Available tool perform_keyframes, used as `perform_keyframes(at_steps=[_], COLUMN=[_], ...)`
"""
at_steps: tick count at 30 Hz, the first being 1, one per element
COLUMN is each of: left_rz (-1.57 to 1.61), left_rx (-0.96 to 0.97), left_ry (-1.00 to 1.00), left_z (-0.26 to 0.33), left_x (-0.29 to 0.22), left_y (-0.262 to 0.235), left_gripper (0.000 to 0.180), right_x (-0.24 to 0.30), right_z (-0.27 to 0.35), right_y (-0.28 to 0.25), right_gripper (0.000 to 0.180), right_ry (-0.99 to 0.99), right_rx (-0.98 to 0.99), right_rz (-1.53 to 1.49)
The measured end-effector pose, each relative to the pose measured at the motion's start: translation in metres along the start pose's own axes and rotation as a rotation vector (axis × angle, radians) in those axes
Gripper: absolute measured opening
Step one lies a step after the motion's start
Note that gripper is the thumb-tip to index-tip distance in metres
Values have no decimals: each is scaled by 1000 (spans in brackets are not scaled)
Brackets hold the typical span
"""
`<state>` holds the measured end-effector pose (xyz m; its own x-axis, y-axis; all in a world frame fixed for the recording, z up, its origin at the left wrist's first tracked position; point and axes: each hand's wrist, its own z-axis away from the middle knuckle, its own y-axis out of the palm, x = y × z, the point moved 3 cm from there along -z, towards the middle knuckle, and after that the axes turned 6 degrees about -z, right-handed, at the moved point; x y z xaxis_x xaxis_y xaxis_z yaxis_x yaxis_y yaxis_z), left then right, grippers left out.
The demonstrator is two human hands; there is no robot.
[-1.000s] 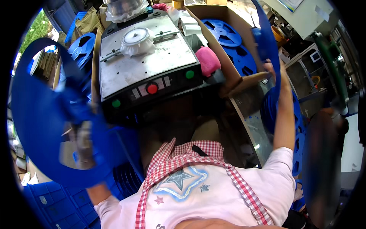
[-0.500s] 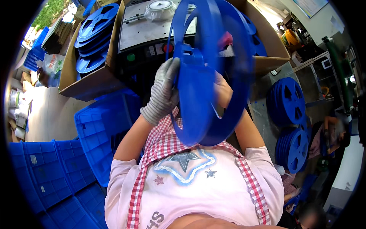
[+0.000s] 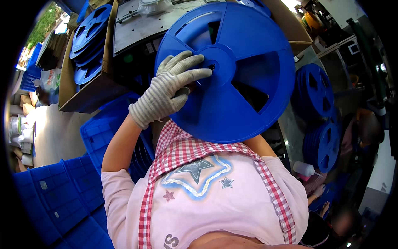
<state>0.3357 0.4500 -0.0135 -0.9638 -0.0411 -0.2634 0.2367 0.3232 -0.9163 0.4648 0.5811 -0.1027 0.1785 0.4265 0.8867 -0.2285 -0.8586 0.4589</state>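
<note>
A large blue plastic reel [image 3: 258, 37] is held up before my chest, its round face turned toward me. It has a central hub, a small centre hole and cut-out windows. My left hand [image 3: 166, 83], in a grey knitted glove, lies against the left part of this face with fingers spread, fingertips beside the hub. Behind the reel my right hand is hidden; only the right forearm [image 3: 260, 146] shows below the rim. Past the reel's upper left edge stands a machine with a metal plate top [image 3: 139, 31], a white round piece [image 3: 154, 6] on it.
Left of the machine, a cardboard box [image 3: 89, 97] holds several blue reels [image 3: 89, 37]. Another box [image 3: 299, 45] stands at far right. Blue crates [image 3: 54, 195] are at lower left. Reel stacks [image 3: 317, 93] and a plastic bottle [image 3: 304, 168] are on the right, with other people beyond.
The reel has turned from nearly edge-on to face me. My left hand has moved from its edge onto its face, fingers spreading. My right hand has become hidden behind it.
</note>
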Motion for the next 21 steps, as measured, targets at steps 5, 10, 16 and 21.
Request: perform_keyframes(at_steps=[5,10,16,21], left_rz=[478,1053,1458,1471], left_rx=[-331,-83,-464,-515], left_ry=[-372,-626,-549,-620], left_z=[0,16,39,45], left_x=[-7,-16,4,12], left_y=[34,63,89,90], left_gripper=[72,84,78,82], right_x=[13,8,14,26], right_z=[-13,-37,-42,-39], right_y=[5,3,10,18], right_gripper=[40,44,65,70], right_ry=[-225,-320,-24,-78], right_rx=[55,121,214,216], right_rz=[529,736,898,987])
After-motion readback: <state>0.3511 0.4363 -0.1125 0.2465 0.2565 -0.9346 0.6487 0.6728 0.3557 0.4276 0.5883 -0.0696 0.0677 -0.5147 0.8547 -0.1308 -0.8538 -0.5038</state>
